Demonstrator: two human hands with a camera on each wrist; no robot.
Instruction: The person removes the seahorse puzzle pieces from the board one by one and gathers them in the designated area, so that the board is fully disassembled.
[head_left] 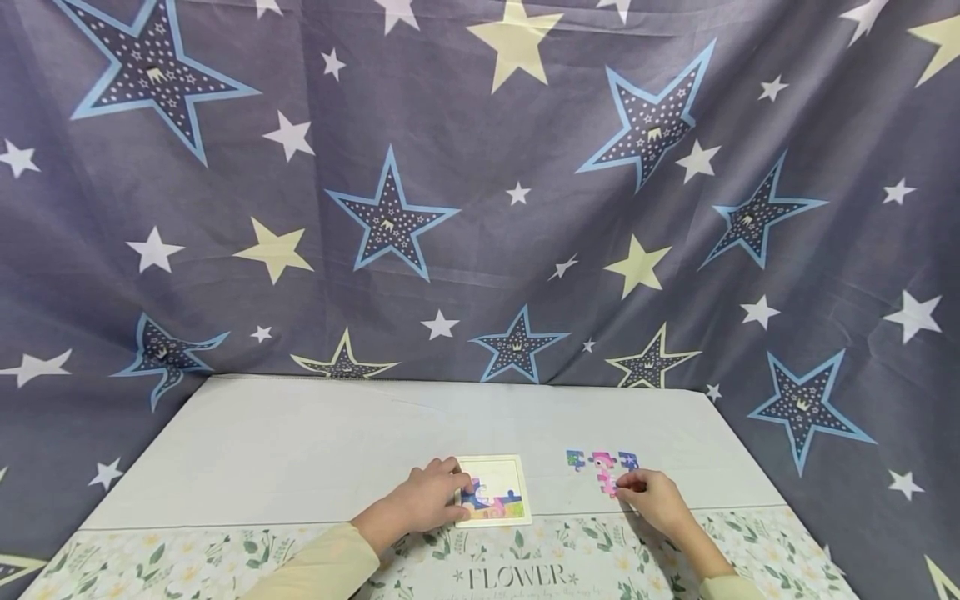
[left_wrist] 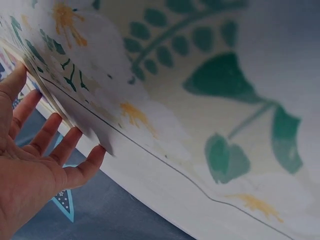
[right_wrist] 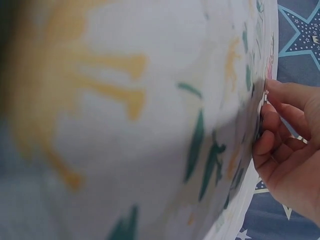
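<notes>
A jigsaw tray (head_left: pixel 489 457) with a pale raised rim lies on the table, its picture partly filled in along the left and bottom. My left hand (head_left: pixel 429 497) rests on the tray's left side, fingers spread and slightly bent, fingertips touching the rim (left_wrist: pixel 42 92). To the right lie several loose puzzle pieces: a blue-green one (head_left: pixel 575 459), a pink one with an eye (head_left: pixel 602 462) and a blue one with a star (head_left: pixel 628 459). Beside them my right hand (head_left: pixel 657 502) pinches a small puzzle piece (right_wrist: pixel 265 95) between thumb and forefinger; the fingers mostly hide it.
The table carries a white cover (head_left: pixel 285 450) with a flower-printed band (head_left: pixel 195 558) along the near side, lettered FLOWER. Behind and at both sides hangs a grey star-patterned curtain (head_left: pixel 465 275), meeting the table's far edge.
</notes>
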